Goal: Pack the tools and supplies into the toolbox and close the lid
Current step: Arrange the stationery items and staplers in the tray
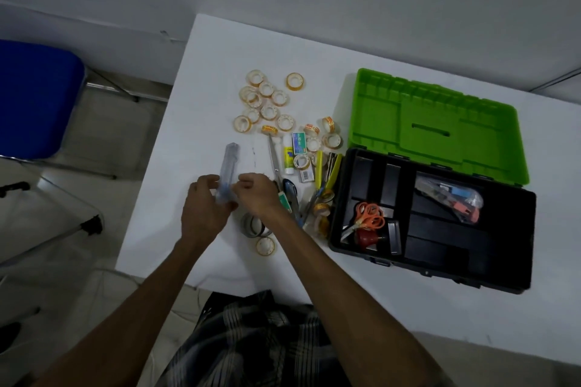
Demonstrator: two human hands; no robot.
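A black toolbox (522,239) lies open at the right of the white table (201,97), its green lid (437,122) folded back. Orange scissors (371,217) and a plastic bag of small items (452,198) lie inside. My left hand (204,207) and my right hand (257,195) both hold a long clear plastic case (229,166) just above the table, left of the box. Several small tape rolls (267,100) lie beyond my hands. A glue stick (288,154), a staple box (299,142), a cutter (290,195) and yellow-handled tools (327,170) are piled between my hands and the box.
A larger dark tape roll (253,225) and one small roll (265,245) lie under my right wrist. A blue chair (34,97) stands off the table's left side. The table's front edge runs close to my body.
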